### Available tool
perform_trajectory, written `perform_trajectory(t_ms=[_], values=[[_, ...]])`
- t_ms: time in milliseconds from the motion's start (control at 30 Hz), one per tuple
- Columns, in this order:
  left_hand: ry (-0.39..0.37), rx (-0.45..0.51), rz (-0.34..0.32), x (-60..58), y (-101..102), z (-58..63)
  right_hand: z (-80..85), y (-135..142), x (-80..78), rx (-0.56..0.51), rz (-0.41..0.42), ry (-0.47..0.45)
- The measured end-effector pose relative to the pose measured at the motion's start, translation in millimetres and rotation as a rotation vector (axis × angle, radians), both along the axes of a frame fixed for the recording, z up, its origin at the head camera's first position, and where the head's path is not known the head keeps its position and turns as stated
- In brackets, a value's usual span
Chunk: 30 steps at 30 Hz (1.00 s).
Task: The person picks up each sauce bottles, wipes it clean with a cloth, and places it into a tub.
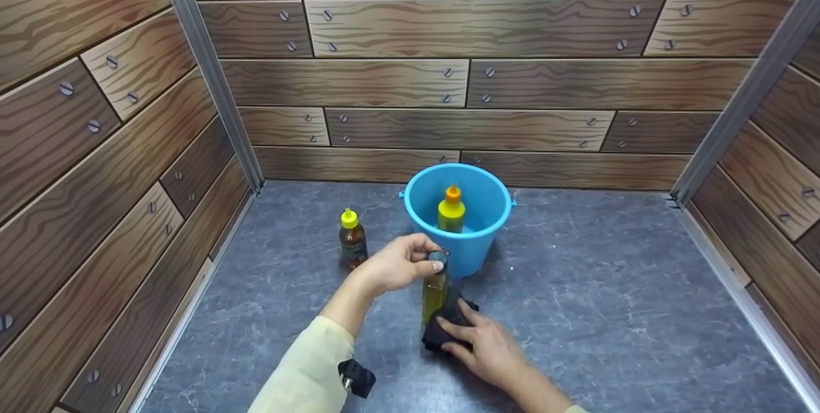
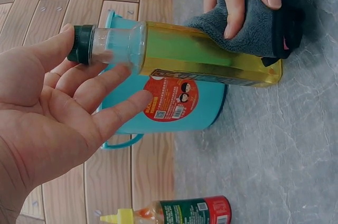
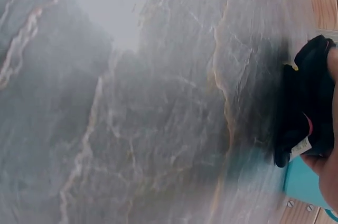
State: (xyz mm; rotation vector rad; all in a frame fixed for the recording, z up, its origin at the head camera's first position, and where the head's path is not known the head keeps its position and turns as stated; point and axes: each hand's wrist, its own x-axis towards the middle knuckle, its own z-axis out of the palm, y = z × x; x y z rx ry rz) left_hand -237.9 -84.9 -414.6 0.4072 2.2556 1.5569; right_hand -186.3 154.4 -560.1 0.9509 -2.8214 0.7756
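A clear bottle of yellow oil [image 2: 169, 49] with a dark green cap [image 2: 82, 44] stands on the grey surface, in front of a blue bucket [image 1: 471, 253]. My left hand [image 1: 400, 264] pinches the cap between thumb and fingers. In the left wrist view its other fingers spread beside the bottle's neck. My right hand [image 1: 488, 344] grips a dark grey cloth [image 2: 248, 28] and presses it against the bottle's lower side. The cloth [image 3: 306, 102] shows at the right edge of the right wrist view, with a small white tag and a bit of pink.
Inside the bucket stands a yellow bottle [image 1: 451, 213] with an orange tip. Left of the bucket is a brown sauce bottle [image 1: 353, 243] with a yellow cap. Wood-patterned walls [image 1: 397, 83] enclose the back and sides of the grey marbled surface [image 1: 615, 310].
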Motion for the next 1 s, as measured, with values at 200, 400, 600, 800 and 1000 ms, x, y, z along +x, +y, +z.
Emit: perform_trajectory(t_ms=[200,400,600,800,1000], values=[[0.019,0.011,-0.007,1.0,1.6,0.5,-7.0,-1.6,1.4,-0.035,-0.008,0.146],[0.027,0.019,-0.017,0.4,2.7,-0.4,-5.0,0.9,2.8,-0.029,-0.018,0.140],[0.013,0.023,-0.015,1.1,3.0,-0.3,0.9,9.3,6.7,0.023,-0.043,0.111],[0.012,0.024,-0.019,0.5,1.6,-0.3,3.2,19.1,13.9,-0.044,-0.061,0.214],[0.019,0.025,-0.019,0.2,0.1,-0.2,12.4,20.6,16.3,-0.156,-0.068,0.452]])
